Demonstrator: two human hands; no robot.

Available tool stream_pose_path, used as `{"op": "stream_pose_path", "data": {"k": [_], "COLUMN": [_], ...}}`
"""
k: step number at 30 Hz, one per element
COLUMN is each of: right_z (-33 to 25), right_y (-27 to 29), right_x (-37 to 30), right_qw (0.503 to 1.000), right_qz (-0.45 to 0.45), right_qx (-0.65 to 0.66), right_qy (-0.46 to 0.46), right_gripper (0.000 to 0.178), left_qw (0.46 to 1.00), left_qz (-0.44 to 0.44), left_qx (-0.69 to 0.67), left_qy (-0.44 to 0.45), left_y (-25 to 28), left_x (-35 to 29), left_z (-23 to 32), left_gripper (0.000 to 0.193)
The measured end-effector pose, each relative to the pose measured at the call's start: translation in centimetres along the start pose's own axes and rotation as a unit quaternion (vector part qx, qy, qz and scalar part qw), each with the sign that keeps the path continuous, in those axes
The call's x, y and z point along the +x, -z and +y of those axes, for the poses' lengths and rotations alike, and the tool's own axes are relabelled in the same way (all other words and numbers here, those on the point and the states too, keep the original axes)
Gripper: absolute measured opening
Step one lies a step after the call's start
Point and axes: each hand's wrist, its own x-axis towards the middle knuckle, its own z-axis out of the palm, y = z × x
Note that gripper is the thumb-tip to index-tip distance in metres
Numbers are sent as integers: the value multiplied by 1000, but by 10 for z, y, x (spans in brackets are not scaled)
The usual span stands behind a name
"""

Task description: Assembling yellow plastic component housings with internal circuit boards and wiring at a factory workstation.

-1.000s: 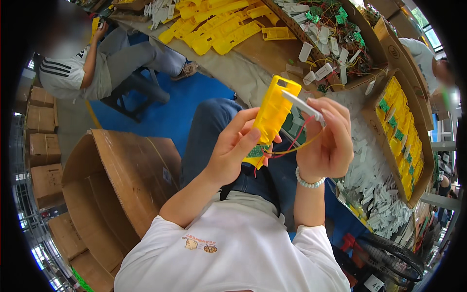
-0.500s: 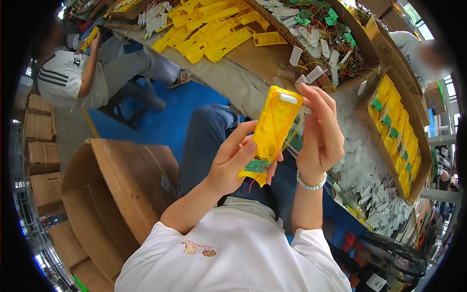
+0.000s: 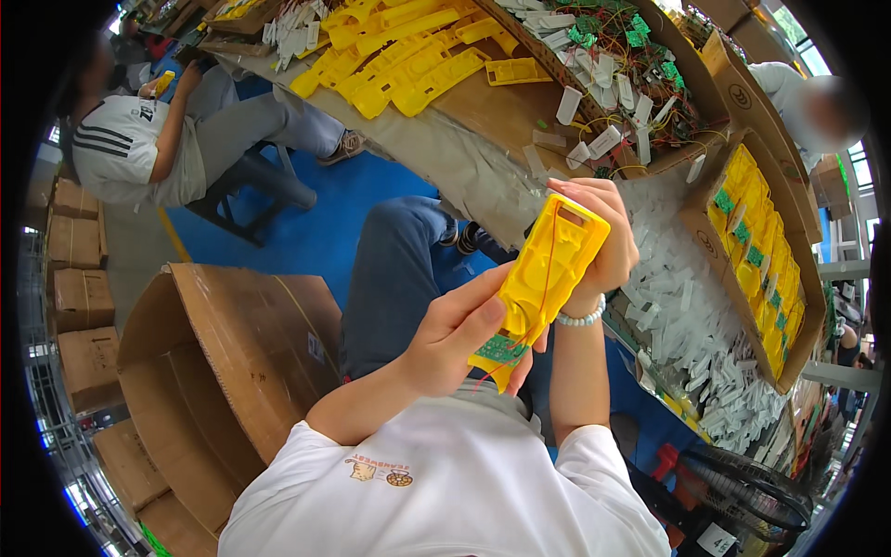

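Note:
My left hand [image 3: 455,332] is closed around the lower part of a yellow plastic housing [image 3: 555,265], thumb on its near edge. The housing's hollow inner side faces up, tilted away to the upper right. At its lower end sits a green circuit board [image 3: 501,347]. A thin red wire [image 3: 548,269] runs from there along the hollow toward the slot at the far end. My right hand [image 3: 611,243], with a beaded bracelet at the wrist, is wrapped about the housing's far right side. Part of its fingers is hidden behind the housing.
On the table lie yellow housings [image 3: 436,79], and a carton [image 3: 701,74] holds white pieces, wires and green boards. Many white pieces [image 3: 687,306] spread at the right beside a box of filled housings [image 3: 756,251]. An open carton [image 3: 232,343] and a fan [image 3: 742,483] flank me.
My right hand has moved in from beside the housing onto its far end. The housing has shifted right and slightly nearer. Its slot, white before, shows no white, and the red wire now lies along the hollow.

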Motion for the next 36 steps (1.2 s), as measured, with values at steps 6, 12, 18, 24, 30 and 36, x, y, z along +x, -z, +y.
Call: {"op": "stream_pose_path", "data": {"k": [6,12,18,24,30,36], "right_z": [-9,-18,-26,-41,-23,32], "right_y": [-16,7,-2,-27,-47,-98], "right_x": [-44,-19,-19,-11,56,149], "right_qw": [893,723,727,717,791,895], "right_qz": [-39,-127,-119,-37,-381,-401], "right_qx": [204,411,358,382,161,-80], "right_qy": [-398,-541,-573,-582,-450,-178], "right_gripper": [17,27,19,24,39,23], "left_qw": [990,978,978,959,976,965], "left_qz": [107,156,146,157,134,140], "left_qx": [94,138,149,215,85,-134], "left_qy": [-9,-28,-34,-93,-151,-179], "left_y": [25,50,60,65,89,143], "left_x": [15,19,12,2,3,-3], "left_z": [-5,-2,-10,-9,15,33], "left_gripper": [40,32,27,32,48,44]}}
